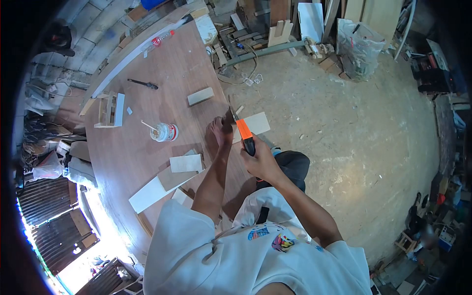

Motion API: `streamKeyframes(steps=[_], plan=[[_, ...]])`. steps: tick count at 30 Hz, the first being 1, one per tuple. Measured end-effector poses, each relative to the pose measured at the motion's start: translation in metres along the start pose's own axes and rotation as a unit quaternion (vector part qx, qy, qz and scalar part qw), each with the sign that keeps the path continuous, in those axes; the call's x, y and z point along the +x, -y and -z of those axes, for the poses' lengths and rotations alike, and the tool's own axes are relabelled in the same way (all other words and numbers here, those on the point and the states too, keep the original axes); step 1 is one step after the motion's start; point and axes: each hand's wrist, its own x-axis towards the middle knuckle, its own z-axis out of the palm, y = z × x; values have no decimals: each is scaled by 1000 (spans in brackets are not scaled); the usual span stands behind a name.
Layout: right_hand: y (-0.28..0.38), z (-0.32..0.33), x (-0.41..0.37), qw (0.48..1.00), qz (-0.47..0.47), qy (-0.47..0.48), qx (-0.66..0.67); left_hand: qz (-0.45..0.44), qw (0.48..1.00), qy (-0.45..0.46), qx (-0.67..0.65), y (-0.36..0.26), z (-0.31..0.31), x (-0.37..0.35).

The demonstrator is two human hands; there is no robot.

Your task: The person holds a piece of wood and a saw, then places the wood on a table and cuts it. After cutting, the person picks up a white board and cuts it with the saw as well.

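My right hand is wrapped around the black grip of a saw with an orange body. Its thin blade points away from me, past the table edge, and shows nearly edge-on. Beside it, my left hand bears down at the table's edge with bent fingers, against a pale wooden board that juts out over the floor. The saw crosses above this board; where blade and wood meet is hard to make out. A small wooden block lies on the table just beyond my left hand.
On the brown table are a glue jar with a stick in it, a dark slim tool, a small wooden frame, a bottle and white-faced boards. Scrap wood and a plastic bag stand at the back.
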Motion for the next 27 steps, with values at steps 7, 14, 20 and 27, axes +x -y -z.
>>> streamKeyframes(steps=[7,14,20,27], plan=[[-8,-9,0,1000,3,4,3,108,990,-61,-70,-36,36,23],[-17,-14,5,1000,-3,13,-3,-45,879,-151,-450,-252,169,38],[-12,-15,7,999,33,26,-30,-269,586,526,-554,-398,187,-73],[-3,-12,6,998,-18,52,19,-358,437,784,-259,-446,178,-165]])
